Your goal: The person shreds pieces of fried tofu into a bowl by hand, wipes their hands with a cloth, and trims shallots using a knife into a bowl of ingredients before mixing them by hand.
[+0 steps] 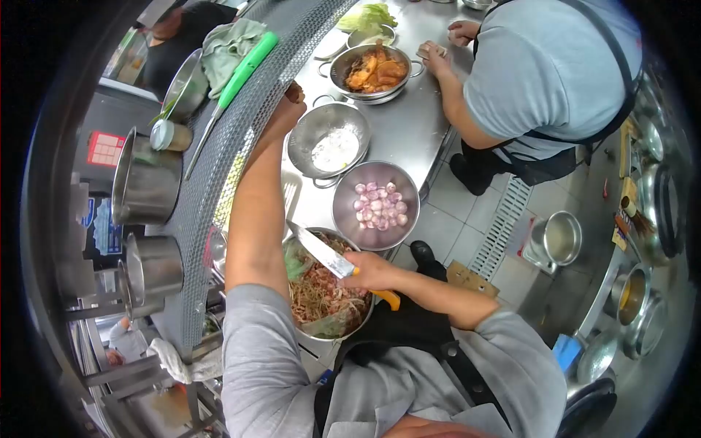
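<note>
Behind a perforated grey metal shelf edge (219, 160), the left hand (293, 102) is partly hidden; I cannot tell its fingers' grip. Above a round metal basin (332, 340) of brown shredded food is a broad silver-bladed, yellow-handled knife (318, 250), grasped by the right hand (367, 271). Beside it sits a round steel bowl (376, 174) of purple-white bulbs.

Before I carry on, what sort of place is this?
Probably a restaurant kitchen: a knife in the right hand, large metal pots, and a drain grate in the tiled floor.
</note>
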